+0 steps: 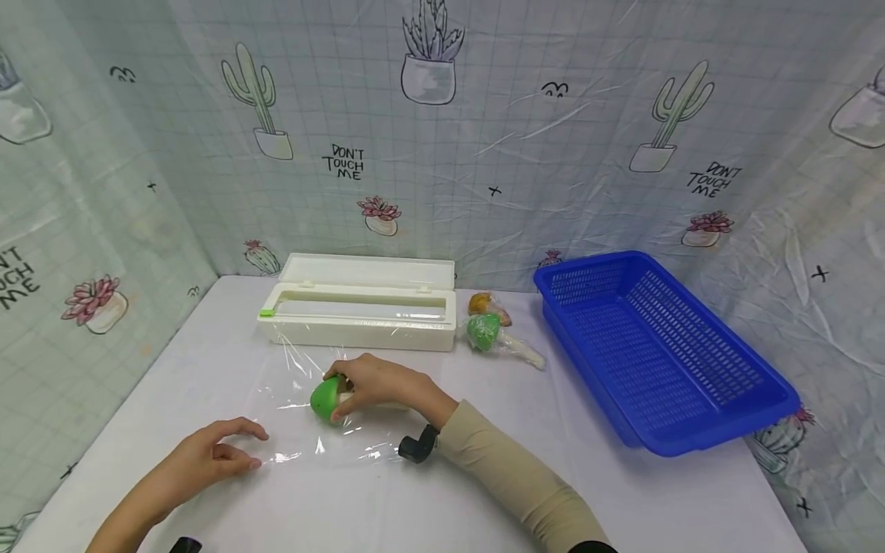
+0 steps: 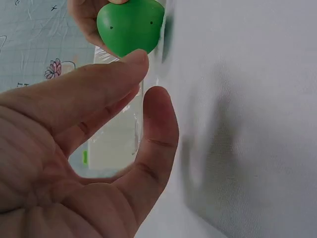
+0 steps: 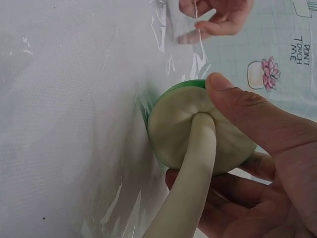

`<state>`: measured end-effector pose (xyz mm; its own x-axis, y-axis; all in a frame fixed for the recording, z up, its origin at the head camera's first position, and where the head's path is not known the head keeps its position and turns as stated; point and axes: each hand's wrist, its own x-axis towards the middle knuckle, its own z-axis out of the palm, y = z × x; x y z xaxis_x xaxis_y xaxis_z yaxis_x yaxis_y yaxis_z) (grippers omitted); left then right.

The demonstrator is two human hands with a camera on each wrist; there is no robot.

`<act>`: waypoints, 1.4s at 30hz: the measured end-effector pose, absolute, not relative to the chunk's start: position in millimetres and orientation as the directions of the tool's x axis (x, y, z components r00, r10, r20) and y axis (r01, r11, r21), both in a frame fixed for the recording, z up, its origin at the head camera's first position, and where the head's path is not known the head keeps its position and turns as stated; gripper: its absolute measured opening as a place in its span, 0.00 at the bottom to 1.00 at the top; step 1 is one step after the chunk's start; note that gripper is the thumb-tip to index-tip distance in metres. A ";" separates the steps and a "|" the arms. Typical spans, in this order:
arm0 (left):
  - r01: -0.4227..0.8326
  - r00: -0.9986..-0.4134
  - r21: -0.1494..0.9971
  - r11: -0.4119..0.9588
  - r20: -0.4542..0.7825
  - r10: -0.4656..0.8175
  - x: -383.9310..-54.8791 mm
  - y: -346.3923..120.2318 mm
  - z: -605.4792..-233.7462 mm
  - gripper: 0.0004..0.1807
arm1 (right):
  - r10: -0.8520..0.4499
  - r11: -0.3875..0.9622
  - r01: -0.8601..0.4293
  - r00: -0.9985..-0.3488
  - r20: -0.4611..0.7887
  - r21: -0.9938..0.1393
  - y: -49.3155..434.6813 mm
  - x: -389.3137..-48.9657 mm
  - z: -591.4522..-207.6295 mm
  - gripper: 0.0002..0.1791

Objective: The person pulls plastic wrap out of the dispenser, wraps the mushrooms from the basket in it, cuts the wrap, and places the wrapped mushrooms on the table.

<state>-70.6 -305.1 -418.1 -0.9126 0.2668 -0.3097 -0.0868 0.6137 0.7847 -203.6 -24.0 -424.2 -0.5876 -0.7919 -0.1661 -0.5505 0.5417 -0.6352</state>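
My right hand (image 1: 376, 384) grips a toy mushroom by the rim of its green cap (image 1: 323, 399); the pale stem (image 3: 190, 183) trails back under the palm in the right wrist view. Beneath the mushroom lies a sheet of clear plastic film (image 1: 297, 442), reaching to the front of a white wrap dispenser (image 1: 356, 334) with its lid raised. Left of the sheet hovers my left hand (image 1: 207, 461), thumb and fingers bent loosely apart with nothing between them. In the left wrist view the green cap (image 2: 131, 29) shows just beyond its fingertips.
A film-wrapped green mushroom (image 1: 484, 332) and a wrapped orange-brown item (image 1: 482, 302) lie right of the dispenser. Farther right stands a blue plastic basket (image 1: 664, 369). A patterned curtain (image 1: 484, 153) hangs behind the white table (image 1: 512, 468).
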 end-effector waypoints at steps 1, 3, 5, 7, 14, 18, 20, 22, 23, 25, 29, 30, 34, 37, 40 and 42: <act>-0.082 -0.904 0.795 0.600 -0.313 0.291 -70.3 -305.7 -419.2 0.21 | -0.793 0.540 -0.552 -0.587 -0.165 -0.635 -23.7 -203.6 -424.1 0.36; -0.064 -0.893 0.817 0.573 -0.303 0.333 -70.2 -305.9 -421.2 0.19 | -0.794 0.537 -0.552 -0.585 -0.162 -0.638 -23.1 -203.8 -424.4 0.36; -0.041 -0.887 0.822 0.568 -0.291 0.358 -70.7 -305.7 -421.6 0.18 | -0.795 0.533 -0.550 -0.585 -0.160 -0.643 -22.5 -204.0 -424.1 0.36; -0.017 -0.891 0.809 0.587 -0.279 0.358 -71.4 -305.9 -420.6 0.18 | -0.797 0.529 -0.546 -0.583 -0.160 -0.650 -22.3 -204.2 -423.8 0.35; 0.105 -0.947 0.711 0.696 -0.142 0.288 -74.5 -298.0 -413.4 0.19 | -0.804 0.527 -0.552 -0.571 -0.167 -0.646 -23.0 -204.0 -423.1 0.35; 0.071 -0.956 0.759 0.648 -0.134 0.262 -79.3 -282.8 -404.3 0.20 | -0.807 0.535 -0.592 -0.569 -0.158 -0.602 -24.1 -203.3 -423.9 0.36; 0.015 -0.957 0.813 0.582 -0.158 0.245 -82.7 -272.8 -397.5 0.21 | -0.805 0.544 -0.614 -0.575 -0.148 -0.573 -24.0 -202.5 -423.7 0.37; -0.009 -0.961 0.852 0.524 -0.153 0.231 -88.5 -262.9 -393.5 0.21 | -0.802 0.552 -0.627 -0.579 -0.146 -0.550 -22.7 -202.2 -421.9 0.37; -0.002 -0.966 0.862 0.508 -0.133 0.222 -92.1 -257.8 -392.5 0.20 | -0.799 0.559 -0.625 -0.582 -0.151 -0.545 -22.0 -202.4 -421.2 0.38; 0.051 -0.976 0.862 0.505 -0.065 0.209 -100.8 -249.0 -392.7 0.18 | -0.795 0.560 -0.606 -0.585 -0.160 -0.564 -20.3 -203.6 -420.4 0.38; 0.195 -0.978 0.779 0.596 0.113 0.173 -117.9 -237.2 -400.4 0.10 | -0.797 0.552 -0.567 -0.574 -0.187 -0.611 -18.0 -207.7 -422.9 0.41; 0.212 -0.977 0.754 0.621 0.142 0.161 -122.1 -234.5 -402.7 0.09 | -0.800 0.547 -0.563 -0.570 -0.189 -0.620 -17.3 -208.9 -424.1 0.41; 0.254 -0.965 0.671 0.696 0.218 0.142 -139.2 -223.3 -413.2 0.05 | -0.793 0.530 -0.498 -0.578 -0.192 -0.686 -13.5 -213.6 -427.3 0.46; 0.273 -0.959 0.635 0.722 0.239 0.153 -150.3 -216.8 -420.3 0.05 | -0.774 0.504 -0.386 -0.599 -0.205 -0.773 -9.1 -214.9 -428.0 0.50; 0.276 -0.959 0.615 0.739 0.231 0.166 -157.8 -214.3 -426.3 0.04 | -0.768 0.476 -0.317 -0.604 -0.212 -0.820 -1.8 -214.1 -428.9 0.49; 0.263 -0.964 0.618 0.741 0.203 0.173 -161.3 -213.9 -429.5 0.04 | -0.774 0.467 -0.343 -0.604 -0.189 -0.815 5.4 -212.2 -428.3 0.45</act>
